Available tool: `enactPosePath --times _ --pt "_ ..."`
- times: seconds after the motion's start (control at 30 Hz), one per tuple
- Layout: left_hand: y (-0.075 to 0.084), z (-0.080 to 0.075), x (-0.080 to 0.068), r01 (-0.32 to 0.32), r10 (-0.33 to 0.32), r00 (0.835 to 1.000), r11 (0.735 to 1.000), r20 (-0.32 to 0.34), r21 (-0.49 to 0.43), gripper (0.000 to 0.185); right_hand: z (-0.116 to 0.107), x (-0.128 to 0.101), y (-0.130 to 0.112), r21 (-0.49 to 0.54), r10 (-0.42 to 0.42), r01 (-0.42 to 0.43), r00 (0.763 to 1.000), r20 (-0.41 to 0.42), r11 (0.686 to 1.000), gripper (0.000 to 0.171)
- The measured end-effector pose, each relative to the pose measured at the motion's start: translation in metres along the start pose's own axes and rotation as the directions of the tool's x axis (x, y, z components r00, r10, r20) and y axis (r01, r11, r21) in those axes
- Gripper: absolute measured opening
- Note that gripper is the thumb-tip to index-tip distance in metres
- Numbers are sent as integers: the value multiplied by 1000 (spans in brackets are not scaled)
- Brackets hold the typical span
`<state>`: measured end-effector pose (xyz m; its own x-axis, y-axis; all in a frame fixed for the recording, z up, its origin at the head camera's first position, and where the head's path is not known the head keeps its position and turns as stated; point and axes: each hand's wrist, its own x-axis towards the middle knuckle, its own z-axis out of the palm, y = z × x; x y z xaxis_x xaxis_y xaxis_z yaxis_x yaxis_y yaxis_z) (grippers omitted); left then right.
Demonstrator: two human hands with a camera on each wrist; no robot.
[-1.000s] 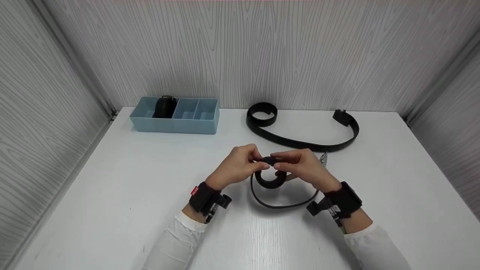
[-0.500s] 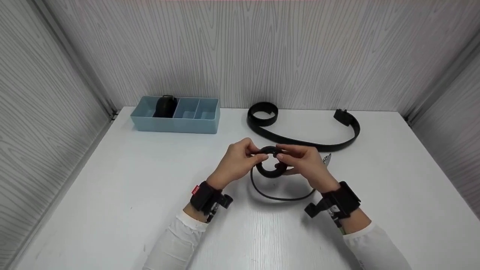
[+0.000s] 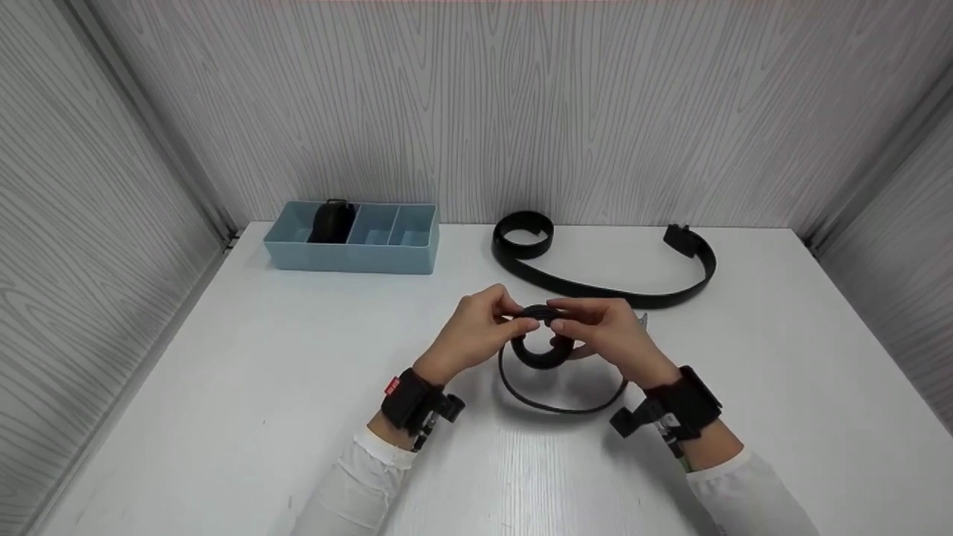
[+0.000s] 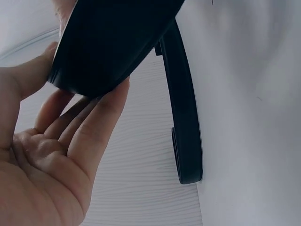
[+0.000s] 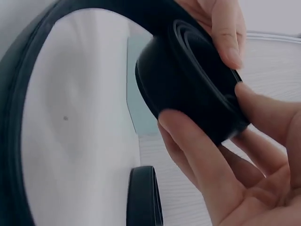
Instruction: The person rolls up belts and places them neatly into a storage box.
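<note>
Both hands meet mid-table: the left hand (image 3: 476, 331) and right hand (image 3: 607, 331) each pinch the rolled belt (image 3: 542, 344) between them, coil on edge, its loose tail looping toward the near side. A second belt (image 3: 603, 283) lies far right on the white table (image 3: 223, 387), a blue tray (image 3: 354, 240) far left, grey walls around.

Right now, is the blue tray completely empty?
No, a rolled black belt stands in the left compartment of the blue tray.
</note>
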<state>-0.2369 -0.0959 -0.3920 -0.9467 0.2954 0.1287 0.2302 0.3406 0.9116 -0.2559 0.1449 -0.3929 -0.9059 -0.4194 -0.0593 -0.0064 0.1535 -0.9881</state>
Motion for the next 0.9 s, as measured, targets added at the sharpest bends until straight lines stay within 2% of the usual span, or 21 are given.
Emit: enactPosePath --times 0.1,0.2,0.4,0.6,0.7,0.77,0.9 --pt "0 2 0 14 -16 999 999 -36 -44 25 1 1 2 68 5 0 997 -83 998 45" --pt "1 1 -1 19 -22 998 998 -53 -54 24 1 1 3 114 10 3 993 -113 994 44" --pt "3 -3 -1 -9 8 999 1000 -33 -23 21 -1 0 0 66 -1 4 999 -44 998 49" --pt "3 -6 -3 -18 14 996 998 85 54 20 -6 -3 -3 -77 13 -9 998 60 997 49" --pt "2 -6 -3 -20 12 993 997 117 73 19 -6 -3 -3 -105 11 -2 996 89 994 48" --pt "2 -5 -3 -18 11 995 998 104 67 20 -5 -3 -2 -95 8 0 997 78 996 48" --pt "2 -1 -2 -4 3 1000 999 21 33 23 -3 -2 -2 -30 6 -6 1000 -1 1000 46"
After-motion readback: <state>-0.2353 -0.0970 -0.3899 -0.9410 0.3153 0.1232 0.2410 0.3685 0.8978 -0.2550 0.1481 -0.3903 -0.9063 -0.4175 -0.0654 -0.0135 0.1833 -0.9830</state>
